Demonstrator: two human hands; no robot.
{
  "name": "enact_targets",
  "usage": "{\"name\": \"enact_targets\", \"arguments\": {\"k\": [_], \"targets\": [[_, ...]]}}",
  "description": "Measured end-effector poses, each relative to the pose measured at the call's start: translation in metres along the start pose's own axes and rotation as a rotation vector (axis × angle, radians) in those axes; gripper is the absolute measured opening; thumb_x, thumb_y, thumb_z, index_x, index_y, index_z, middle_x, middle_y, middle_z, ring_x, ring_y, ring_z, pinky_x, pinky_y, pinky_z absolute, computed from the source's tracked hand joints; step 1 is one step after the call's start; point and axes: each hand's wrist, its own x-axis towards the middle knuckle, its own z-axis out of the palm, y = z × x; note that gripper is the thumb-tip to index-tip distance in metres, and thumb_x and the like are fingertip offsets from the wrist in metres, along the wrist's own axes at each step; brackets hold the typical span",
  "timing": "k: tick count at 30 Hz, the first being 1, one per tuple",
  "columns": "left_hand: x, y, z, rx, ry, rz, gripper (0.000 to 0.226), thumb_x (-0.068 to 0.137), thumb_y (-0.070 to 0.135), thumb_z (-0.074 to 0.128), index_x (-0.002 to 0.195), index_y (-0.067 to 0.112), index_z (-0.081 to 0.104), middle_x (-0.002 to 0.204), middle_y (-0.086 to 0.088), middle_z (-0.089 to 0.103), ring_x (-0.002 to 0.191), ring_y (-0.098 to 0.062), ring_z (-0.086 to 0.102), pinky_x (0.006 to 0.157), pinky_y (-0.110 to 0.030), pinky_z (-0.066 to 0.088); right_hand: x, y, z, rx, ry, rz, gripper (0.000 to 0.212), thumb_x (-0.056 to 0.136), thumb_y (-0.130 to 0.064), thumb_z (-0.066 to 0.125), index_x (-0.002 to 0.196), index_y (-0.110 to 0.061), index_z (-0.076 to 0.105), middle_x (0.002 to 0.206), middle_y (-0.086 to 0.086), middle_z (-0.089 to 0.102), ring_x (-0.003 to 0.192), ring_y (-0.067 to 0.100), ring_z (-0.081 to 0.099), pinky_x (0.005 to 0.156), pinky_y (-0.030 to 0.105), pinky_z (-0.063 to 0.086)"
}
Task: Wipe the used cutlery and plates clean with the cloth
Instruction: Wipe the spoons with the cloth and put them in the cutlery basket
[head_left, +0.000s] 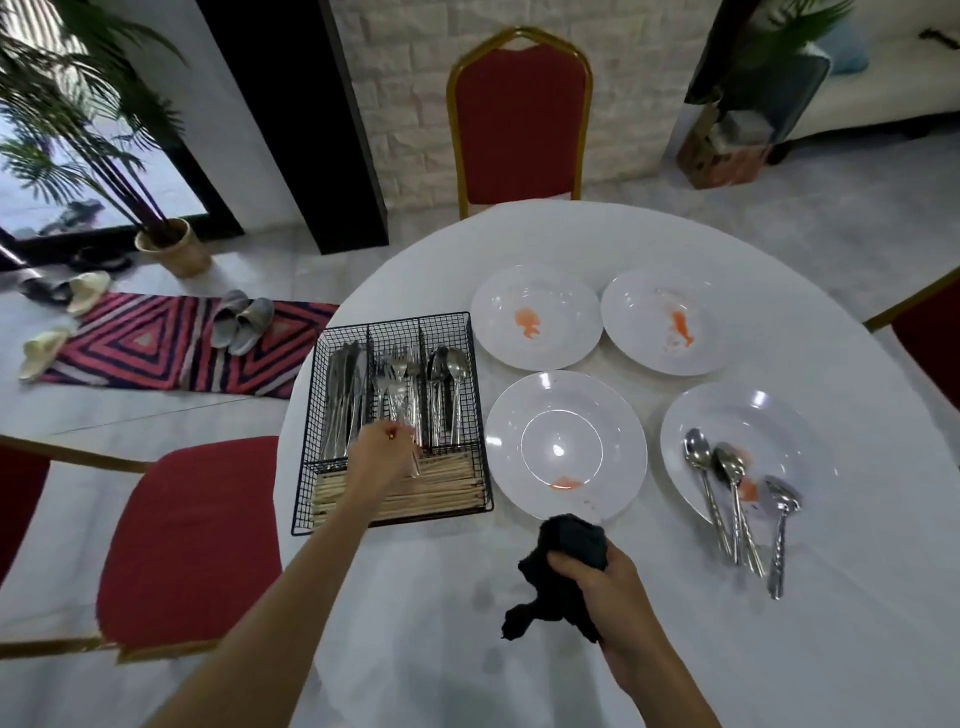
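Cloth (563, 551): black, bunched in the right hand (608, 587), over the counter (467, 649) just on the near side of the near-left plate (519, 410); a loose tail hangs to the left.
Right hand: fingers curled round the cloth.
Left hand (379, 457): over the basket (311, 415), at the near end of the middle compartment, fingers curled round a thin silver handle (414, 460) (blurred; which piece I cannot tell).
Basket: black wire, on the counter left of the plates; knives (340, 395) in the left compartment, forks (395, 384) in the middle, spoons (447, 384) on the right, chopsticks (441, 488) crosswise in the near one.
Plates: four, white, each smeared orange; far-left plate (535, 288) and far-right plate (660, 291) close together, near-left plate beside the basket, near-right plate (753, 410) apart from it.
Used spoons (732, 499): three, bowls on the near-right plate, handles running over its near rim onto the counter.
Chair (519, 114): red, gold frame, at the far side.
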Motion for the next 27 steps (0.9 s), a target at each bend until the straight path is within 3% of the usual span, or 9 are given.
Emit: {"name": "enact_targets", "arguments": {"k": [3, 7, 12, 16, 19, 21, 24, 27], "targets": [[0.03, 0.008, -0.013, 0.118, 0.053, 0.047, 0.028, 0.103, 0.024, 0.052, 0.118, 0.011, 0.071, 0.074, 0.002, 0.067, 0.05, -0.011, 0.05, 0.048, -0.022, 0.041, 0.003, -0.004, -0.001, 0.014, 0.016, 0.006, 0.023, 0.091, 0.003, 0.064, 0.113, -0.005, 0.066, 0.1, 0.022, 0.077, 0.073, 0.021, 0.077, 0.048, 0.018, 0.051], [0.054, 0.015, -0.021, 0.218, 0.033, 0.099, 0.032, 0.104, 0.022, 0.048, 0.112, 0.006, 0.074, 0.064, 0.002, 0.061, 0.053, -0.012, 0.05, 0.05, -0.018, 0.038, 0.006, -0.007, 0.001, 0.05, 0.025, 0.023, 0.023, 0.092, 0.003, 0.063, 0.114, -0.004, 0.065, 0.099, 0.024, 0.077, 0.081, 0.028, 0.078, 0.048, 0.02, 0.052], [0.065, 0.015, -0.019, 0.271, 0.029, 0.116, 0.031, 0.103, 0.025, 0.049, 0.117, 0.012, 0.074, 0.086, -0.004, 0.073, 0.054, -0.016, 0.057, 0.052, -0.026, 0.05, 0.011, -0.006, 0.003, 0.06, 0.037, 0.038, 0.023, 0.092, 0.002, 0.064, 0.115, -0.003, 0.066, 0.099, 0.023, 0.077, 0.087, 0.031, 0.077, 0.049, 0.022, 0.053], [0.062, 0.02, -0.01, 0.313, 0.023, 0.15, 0.028, 0.103, 0.021, 0.049, 0.118, 0.013, 0.072, 0.089, -0.003, 0.071, 0.052, -0.01, 0.053, 0.047, -0.019, 0.037, 0.011, -0.005, 0.003, 0.081, 0.028, 0.039, 0.02, 0.092, 0.002, 0.062, 0.112, 0.0, 0.065, 0.101, 0.026, 0.075, 0.085, 0.031, 0.077, 0.05, 0.023, 0.053], [0.061, 0.02, -0.007, 0.327, 0.028, 0.128, 0.029, 0.104, 0.024, 0.048, 0.103, 0.01, 0.074, 0.081, -0.004, 0.069, 0.056, -0.013, 0.056, 0.049, -0.023, 0.04, 0.008, -0.003, -0.001, 0.088, 0.022, 0.03, 0.018, 0.093, 0.003, 0.062, 0.111, 0.0, 0.064, 0.101, 0.027, 0.075, 0.084, 0.03, 0.077, 0.05, 0.022, 0.053], [0.062, 0.019, -0.005, 0.358, 0.034, 0.1, 0.033, 0.103, 0.025, 0.048, 0.092, 0.007, 0.072, 0.073, -0.004, 0.068, 0.058, -0.016, 0.058, 0.057, -0.029, 0.052, 0.004, -0.003, -0.006, 0.094, 0.022, 0.027, 0.018, 0.093, 0.002, 0.061, 0.11, 0.001, 0.064, 0.102, 0.028, 0.074, 0.077, 0.027, 0.076, 0.049, 0.021, 0.052], [0.061, 0.019, 0.0, 0.419, 0.026, 0.073, 0.016, 0.096, 0.01, 0.052, 0.085, 0.012, 0.063, 0.067, 0.003, 0.06, 0.065, -0.019, 0.061, 0.073, -0.037, 0.058, 0.001, -0.003, -0.014, 0.113, 0.026, 0.028, 0.016, 0.094, 0.001, 0.061, 0.11, 0.002, 0.064, 0.1, 0.027, 0.075, 0.075, 0.026, 0.074, 0.048, 0.021, 0.052], [0.05, 0.019, 0.006, 0.406, -0.028, 0.088, 0.024, 0.089, -0.002, 0.051, 0.096, 0.018, 0.062, 0.081, 0.0, 0.062, 0.075, -0.024, 0.066, 0.06, -0.028, 0.05, -0.003, -0.001, -0.027, 0.114, 0.043, 0.02, 0.016, 0.094, -0.001, 0.061, 0.11, 0.0, 0.065, 0.097, 0.022, 0.077, 0.079, 0.028, 0.075, 0.05, 0.024, 0.051]]}}
